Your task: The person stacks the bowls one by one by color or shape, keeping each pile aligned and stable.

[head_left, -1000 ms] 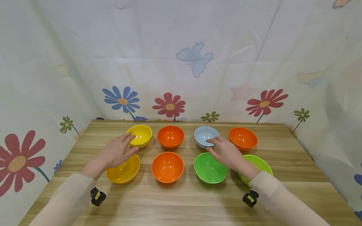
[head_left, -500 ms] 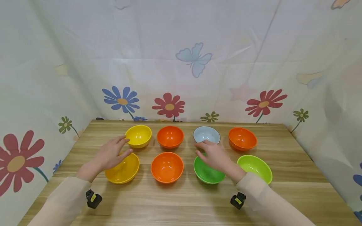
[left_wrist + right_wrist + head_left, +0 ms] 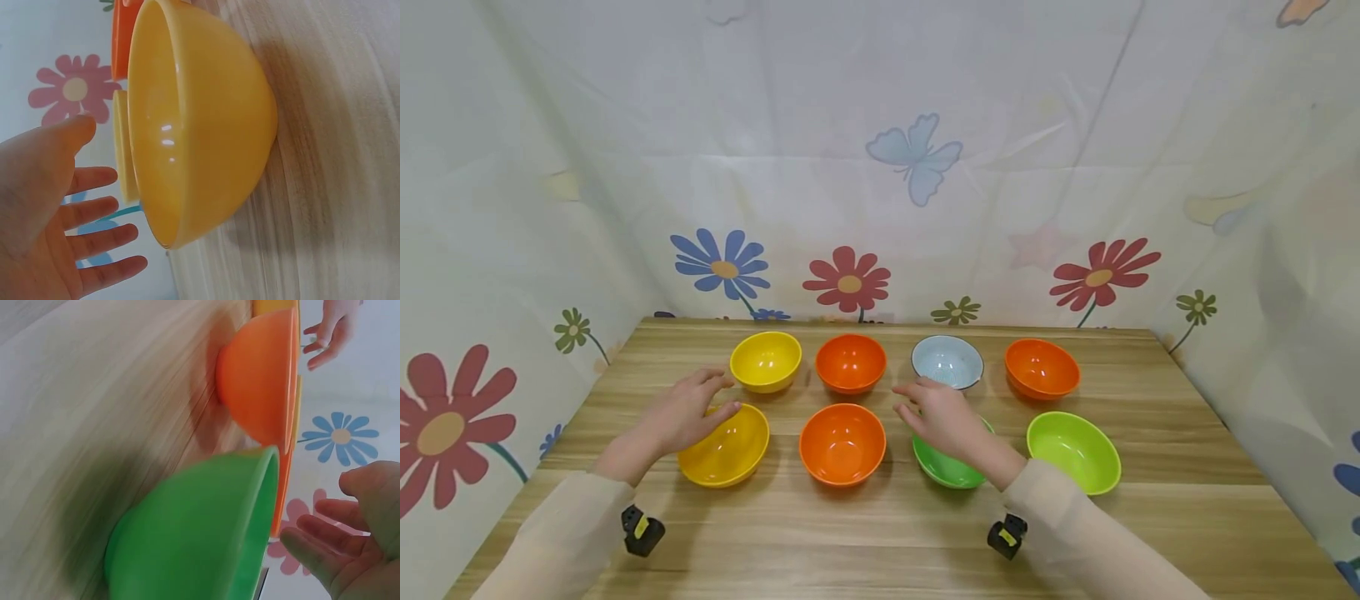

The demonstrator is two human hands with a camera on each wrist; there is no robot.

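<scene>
I take the front orange bowl [image 3: 842, 446] as my landmark. The amber bowl [image 3: 730, 454] sits just to its left and the green bowl [image 3: 951, 468] just to its right, both upright on the wooden table [image 3: 850, 542]. Each is round, so one width is much like another, and each mouth points up.

Farther right of the landmark I see the lime bowl [image 3: 1073, 452], its outline an oval slanting down to the right in the head view. Behind the landmark stands a red-orange bowl [image 3: 851, 364]; behind and left, a yellow bowl [image 3: 766, 362]; behind and right, a pale blue bowl [image 3: 947, 361] with a dark rim, then another orange bowl [image 3: 1042, 368]. Glossy inner walls show in them; the right hand covers part of the green one's inside.

My left hand [image 3: 685, 412] is left of the landmark, over the back of the amber bowl, fingers extended and spread, thumb apart, holding nothing. My right hand [image 3: 943, 415] reaches in above the green bowl, fingers loosely bent, thumb well away from them, grasping nothing. Both wrist views show a gap between hand and bowl.
</scene>
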